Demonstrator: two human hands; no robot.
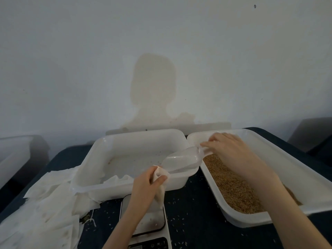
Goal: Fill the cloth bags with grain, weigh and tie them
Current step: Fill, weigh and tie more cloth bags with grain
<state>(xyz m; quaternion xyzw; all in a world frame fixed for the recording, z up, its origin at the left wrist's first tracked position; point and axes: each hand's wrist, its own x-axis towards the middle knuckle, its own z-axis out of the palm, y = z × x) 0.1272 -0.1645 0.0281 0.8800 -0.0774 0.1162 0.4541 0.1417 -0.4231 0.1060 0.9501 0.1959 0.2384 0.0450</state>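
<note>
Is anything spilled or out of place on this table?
Yes. Loose grains lie scattered on the dark table around the scale, outside the grain tray. The empty cloth bags lie in an untidy heap at left.

- dim, soft, bluish light, no glare
- faint head-shaped shadow on the far wall (pixel 154 83)
- edges bowed and blurred, left most

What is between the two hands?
A clear plastic scoop spans the gap in the head view. The right hand holds its handle; its tip meets the cloth bag held by the left hand.
</note>
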